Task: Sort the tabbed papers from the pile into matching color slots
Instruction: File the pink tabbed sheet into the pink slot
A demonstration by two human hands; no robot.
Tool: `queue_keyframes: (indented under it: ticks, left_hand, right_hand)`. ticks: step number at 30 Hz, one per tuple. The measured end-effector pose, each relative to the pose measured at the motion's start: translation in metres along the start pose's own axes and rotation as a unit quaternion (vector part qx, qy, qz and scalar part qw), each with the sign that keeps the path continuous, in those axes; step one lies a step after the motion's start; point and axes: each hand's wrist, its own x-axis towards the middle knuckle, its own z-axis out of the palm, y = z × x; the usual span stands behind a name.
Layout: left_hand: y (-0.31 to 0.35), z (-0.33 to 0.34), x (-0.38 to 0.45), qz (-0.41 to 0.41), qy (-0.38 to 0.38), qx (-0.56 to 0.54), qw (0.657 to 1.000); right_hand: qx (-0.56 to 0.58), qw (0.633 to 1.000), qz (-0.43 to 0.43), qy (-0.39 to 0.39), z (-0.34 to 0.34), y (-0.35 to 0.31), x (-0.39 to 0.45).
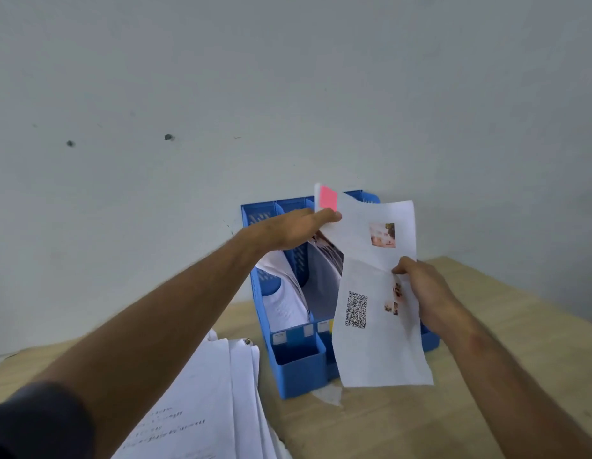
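Pile [202, 409] nearest; both hands' grip pinching sheet [377, 293], long axis upright, pink tab [328, 197] topmost.

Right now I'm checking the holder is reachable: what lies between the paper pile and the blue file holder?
Only bare wooden table separates the paper pile from the blue file holder, in the head view.
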Motion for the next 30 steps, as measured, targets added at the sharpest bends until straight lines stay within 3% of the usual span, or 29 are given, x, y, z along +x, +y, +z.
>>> queue_keyframes:
  ticks: [7,13,18,22,26,30]
  left_hand:
    - [-0.004,0.006,0.007,-0.035,0.001,0.057,0.998]
    - [-0.012,0.008,0.018,0.007,-0.036,0.112,0.993]
    - [-0.013,0.019,0.038,-0.020,0.076,0.179,0.981]
    - [0.002,0.036,0.047,-0.056,0.158,0.224,0.960]
    - [0.012,0.045,0.054,-0.053,0.223,0.187,0.955]
    - [0.008,0.045,0.063,-0.059,0.278,0.150,0.947]
  right_hand:
    - [-0.035,0.997,-0.042,0.045,-0.012,-0.001,0.009]
    - [-0.127,0.964,-0.197,0.128,-0.015,-0.009,0.010]
    - [-0.197,0.913,-0.291,0.206,-0.021,-0.011,0.010]
    - [-0.171,0.930,-0.275,0.172,-0.023,-0.023,-0.002]
    - [-0.173,0.947,-0.245,0.113,-0.031,-0.034,-0.012]
    - [-0.224,0.916,-0.288,0.167,-0.027,-0.039,-0.011]
